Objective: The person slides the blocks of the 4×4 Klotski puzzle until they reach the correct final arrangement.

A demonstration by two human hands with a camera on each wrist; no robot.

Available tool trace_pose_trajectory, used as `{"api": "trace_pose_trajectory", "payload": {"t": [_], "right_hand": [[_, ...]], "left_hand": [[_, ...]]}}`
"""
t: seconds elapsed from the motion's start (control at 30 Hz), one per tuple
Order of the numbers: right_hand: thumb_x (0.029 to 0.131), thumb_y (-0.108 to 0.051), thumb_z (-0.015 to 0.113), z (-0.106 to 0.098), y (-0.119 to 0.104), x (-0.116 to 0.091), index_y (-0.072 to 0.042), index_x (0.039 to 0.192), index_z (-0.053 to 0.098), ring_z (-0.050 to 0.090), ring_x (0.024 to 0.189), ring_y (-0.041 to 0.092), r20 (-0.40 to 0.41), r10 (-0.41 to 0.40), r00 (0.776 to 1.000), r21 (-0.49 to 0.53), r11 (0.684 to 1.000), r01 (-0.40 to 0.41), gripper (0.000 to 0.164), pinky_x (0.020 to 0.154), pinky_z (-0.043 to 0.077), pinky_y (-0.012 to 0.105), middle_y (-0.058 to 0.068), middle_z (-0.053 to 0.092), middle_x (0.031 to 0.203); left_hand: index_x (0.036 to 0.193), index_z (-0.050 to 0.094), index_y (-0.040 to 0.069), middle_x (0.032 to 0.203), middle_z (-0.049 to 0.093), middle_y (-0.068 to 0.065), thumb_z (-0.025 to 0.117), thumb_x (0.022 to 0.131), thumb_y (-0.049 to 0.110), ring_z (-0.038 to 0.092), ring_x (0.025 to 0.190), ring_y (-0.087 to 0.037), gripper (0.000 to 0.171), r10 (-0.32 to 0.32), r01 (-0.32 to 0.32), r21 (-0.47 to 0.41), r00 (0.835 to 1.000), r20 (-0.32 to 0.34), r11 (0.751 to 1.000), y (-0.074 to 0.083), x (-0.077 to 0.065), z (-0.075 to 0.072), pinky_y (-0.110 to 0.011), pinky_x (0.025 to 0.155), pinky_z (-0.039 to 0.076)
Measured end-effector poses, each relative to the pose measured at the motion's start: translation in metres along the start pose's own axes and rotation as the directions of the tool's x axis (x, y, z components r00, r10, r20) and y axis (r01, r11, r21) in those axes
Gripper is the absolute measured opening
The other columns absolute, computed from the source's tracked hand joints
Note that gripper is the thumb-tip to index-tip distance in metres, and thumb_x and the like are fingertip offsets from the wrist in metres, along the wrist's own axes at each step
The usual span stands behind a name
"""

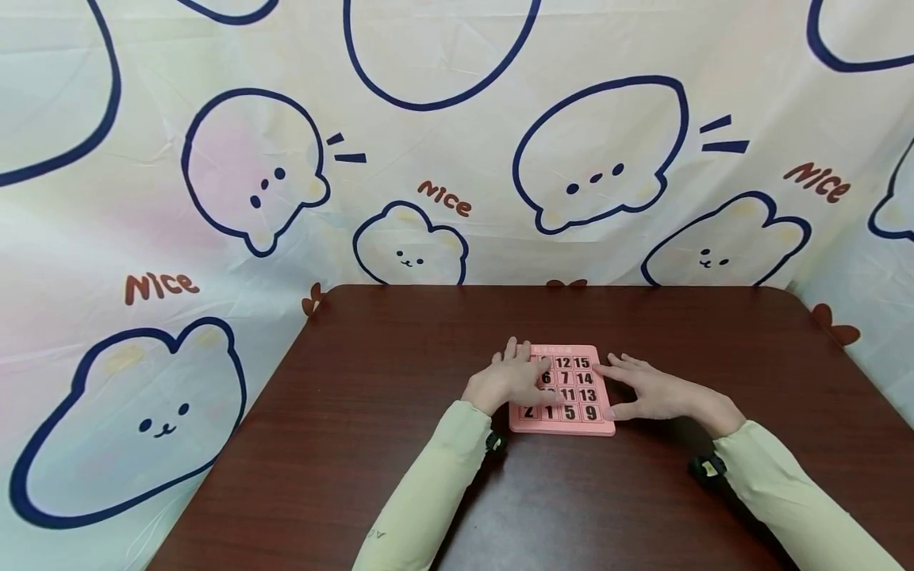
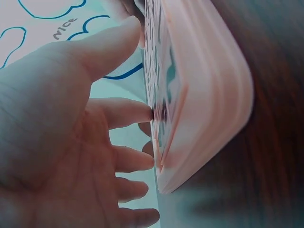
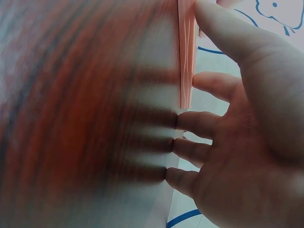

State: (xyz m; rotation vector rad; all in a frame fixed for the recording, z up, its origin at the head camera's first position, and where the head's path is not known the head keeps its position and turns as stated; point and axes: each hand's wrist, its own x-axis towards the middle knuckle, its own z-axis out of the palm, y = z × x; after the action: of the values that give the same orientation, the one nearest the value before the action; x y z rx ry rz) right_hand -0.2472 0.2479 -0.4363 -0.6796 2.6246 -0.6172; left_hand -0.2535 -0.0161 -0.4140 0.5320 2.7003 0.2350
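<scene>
A pink sliding number puzzle [image 1: 574,387] lies flat on the brown table, its black numbers facing up. Over its left part stretches my left hand [image 1: 508,384], fingers spread and hiding several tiles. In the left wrist view, the index and middle fingertips come right at the face of the puzzle [image 2: 204,90], with the thumb above them. My right hand [image 1: 653,393] is at the puzzle's right side, fingers extended. From the right wrist, its thumb and index fingertip meet the edge of the puzzle [image 3: 186,61], while the other fingertips reach down to the tabletop beyond it.
The dark brown table [image 1: 321,444] ends at the back against a pale curtain [image 1: 493,151] printed with blue-outlined cartoon bears. Both forearms wear light green sleeves [image 1: 428,484]. A small black device [image 1: 708,468] sits beneath the right wrist.
</scene>
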Motion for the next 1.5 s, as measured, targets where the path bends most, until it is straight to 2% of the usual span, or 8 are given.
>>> {"api": "trace_pose_trajectory", "payload": {"t": [0.23,0.47,0.63,0.77,1.0,1.27,1.5], "right_hand": [[0.082,-0.056,0.071,0.001,0.000,0.000,-0.013,0.152,0.036,0.010,0.146,0.054,-0.001,0.010,1.000,-0.005,1.000,-0.010,0.090,0.108,0.018,0.075,0.031,0.018,0.159],[0.081,-0.057,0.072,-0.001,-0.001,0.000,-0.013,0.153,0.036,0.009,0.146,0.054,0.002,0.024,1.000,-0.001,1.000,-0.024,0.092,0.108,0.018,0.075,0.031,0.017,0.159],[0.081,-0.059,0.071,0.000,-0.001,0.001,-0.014,0.153,0.035,0.009,0.146,0.053,0.008,0.035,0.999,0.000,0.999,-0.035,0.092,0.108,0.018,0.075,0.030,0.016,0.160],[0.081,-0.058,0.071,0.000,0.000,0.001,-0.014,0.153,0.035,0.009,0.146,0.054,0.001,0.031,1.000,-0.004,1.000,-0.031,0.092,0.108,0.018,0.075,0.031,0.017,0.159],[0.080,-0.058,0.072,0.000,-0.001,0.001,-0.014,0.153,0.036,0.009,0.146,0.053,0.002,0.038,0.999,-0.005,0.999,-0.038,0.092,0.108,0.019,0.075,0.030,0.017,0.160],[0.080,-0.057,0.072,0.001,-0.003,0.001,-0.015,0.153,0.036,0.009,0.146,0.053,0.004,0.046,0.999,-0.002,0.999,-0.046,0.091,0.108,0.019,0.075,0.030,0.017,0.160],[0.080,-0.057,0.072,0.001,-0.002,0.001,-0.014,0.153,0.036,0.009,0.146,0.053,-0.002,0.040,0.999,0.000,0.999,-0.040,0.092,0.108,0.018,0.075,0.030,0.017,0.160]], "left_hand": [[0.157,0.026,0.027,0.166,0.010,-0.014,0.055,0.092,0.061,0.004,0.154,-0.035,0.078,0.005,-0.006,-0.068,1.000,-0.025,0.998,-0.015,0.000,-0.009,-0.053,0.122,0.018],[0.156,0.028,0.025,0.165,0.015,-0.013,0.058,0.092,0.055,0.008,0.154,-0.035,0.077,-0.036,0.029,-0.131,0.998,-0.051,0.991,-0.036,0.007,-0.019,-0.057,0.119,0.021],[0.155,0.030,0.023,0.164,0.020,-0.013,0.058,0.092,0.056,0.012,0.153,-0.036,0.076,-0.052,0.044,-0.125,0.997,-0.061,0.991,-0.046,0.009,-0.018,-0.057,0.118,0.024],[0.155,0.031,0.023,0.164,0.020,-0.014,0.058,0.093,0.056,0.013,0.153,-0.036,0.076,-0.061,0.055,-0.111,0.997,-0.056,0.992,-0.049,0.011,-0.017,-0.056,0.118,0.025],[0.155,0.030,0.028,0.165,0.017,-0.011,0.065,0.088,0.055,0.008,0.154,-0.033,0.080,-0.092,0.088,-0.139,0.995,-0.025,0.986,-0.050,0.011,-0.012,-0.058,0.118,0.023],[0.155,0.032,0.026,0.165,0.018,-0.012,0.063,0.088,0.058,0.009,0.153,-0.035,0.080,-0.100,0.095,-0.100,0.994,-0.045,0.990,-0.052,0.016,-0.010,-0.056,0.118,0.025],[0.153,0.035,0.026,0.164,0.020,-0.014,0.061,0.091,0.055,0.011,0.153,-0.037,0.074,-0.085,0.079,-0.093,0.995,-0.057,0.992,-0.052,0.020,-0.011,-0.056,0.119,0.023]]}}
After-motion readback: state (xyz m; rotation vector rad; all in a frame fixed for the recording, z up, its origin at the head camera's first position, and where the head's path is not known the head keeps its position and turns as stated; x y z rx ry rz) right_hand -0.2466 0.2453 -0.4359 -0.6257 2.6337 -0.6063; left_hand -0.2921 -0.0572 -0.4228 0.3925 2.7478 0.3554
